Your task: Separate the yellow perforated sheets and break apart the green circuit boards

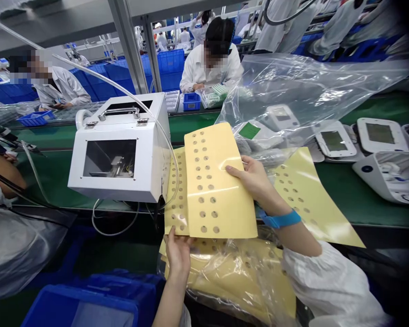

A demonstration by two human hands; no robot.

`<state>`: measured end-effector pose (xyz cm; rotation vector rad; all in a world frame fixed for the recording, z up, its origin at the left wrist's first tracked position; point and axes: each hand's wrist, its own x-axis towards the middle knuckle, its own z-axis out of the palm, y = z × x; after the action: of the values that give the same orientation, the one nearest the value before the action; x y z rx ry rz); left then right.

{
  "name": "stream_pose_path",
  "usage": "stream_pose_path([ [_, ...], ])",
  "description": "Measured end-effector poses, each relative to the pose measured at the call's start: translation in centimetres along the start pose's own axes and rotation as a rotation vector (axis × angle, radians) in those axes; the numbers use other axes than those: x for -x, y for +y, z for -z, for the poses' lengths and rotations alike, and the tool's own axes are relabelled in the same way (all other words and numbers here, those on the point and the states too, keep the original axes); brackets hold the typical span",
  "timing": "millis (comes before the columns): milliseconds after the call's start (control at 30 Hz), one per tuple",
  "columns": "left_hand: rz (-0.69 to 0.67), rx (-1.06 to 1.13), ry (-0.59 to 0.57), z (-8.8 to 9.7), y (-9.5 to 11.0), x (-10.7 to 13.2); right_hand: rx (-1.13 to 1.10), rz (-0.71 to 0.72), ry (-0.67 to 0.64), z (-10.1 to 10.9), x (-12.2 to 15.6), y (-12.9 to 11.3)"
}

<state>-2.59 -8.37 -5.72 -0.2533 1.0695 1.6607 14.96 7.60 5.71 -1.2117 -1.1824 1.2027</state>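
A glossy yellow sheet (225,181) with columns of small round grey stickers stands tilted in front of me. My right hand (254,179) grips its right edge, thumb on the front and fingers behind. At the lower left, my left hand (179,252) holds the bottom edge of a yellow strip (176,190) with more round stickers. Whether that strip is a folded part of the same sheet or a second sheet, I cannot tell. Below lie several similar sheets in a clear plastic bag (238,272). Another yellow sheet (313,195) rests to the right, behind my wrist.
A white machine (119,150) with a dark window and a hose stands left of the sheet. White devices with screens (334,138) sit on the green bench (337,190), some under plastic film (303,86). Blue bins (85,304) are at lower left. Co-workers (211,63) sit opposite.
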Motion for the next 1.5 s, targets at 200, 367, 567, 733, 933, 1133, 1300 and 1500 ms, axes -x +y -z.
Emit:
stream_pose_path([
  [200,-0.204,-0.273,-0.008,0.1,-0.5,-0.3,-0.048,-0.035,-0.055,-1.2,0.1,1.6],
  [367,-0.260,-0.392,-0.068,-0.1,0.0,-1.0,-0.056,0.009,-0.100,-3.3,-0.9,5.4],
  [567,-0.172,-0.434,-0.175,0.5,0.9,-1.9,0.093,0.110,-0.040,-4.4,-2.5,8.7],
  [733,-0.135,-0.358,-0.188,0.3,1.3,-1.9,0.178,0.134,-0.029,-5.2,-3.4,8.9],
  [933,-0.057,-0.302,-0.166,0.1,1.3,-2.0,0.123,0.046,-0.053,-5.5,-3.6,8.1],
  [1133,-0.142,-0.274,-0.146,0.2,1.3,-1.6,0.058,-0.038,-0.121,-5.1,-2.5,6.9],
  [1300,-0.109,-0.188,-0.138,-0.5,1.8,-1.0,0.116,0.022,-0.051,-6.0,-2.6,8.8],
  [1500,-0.112,-0.304,-0.144,-1.1,1.7,-0.7,0.295,0.109,0.047,-6.1,-2.8,11.0],
])
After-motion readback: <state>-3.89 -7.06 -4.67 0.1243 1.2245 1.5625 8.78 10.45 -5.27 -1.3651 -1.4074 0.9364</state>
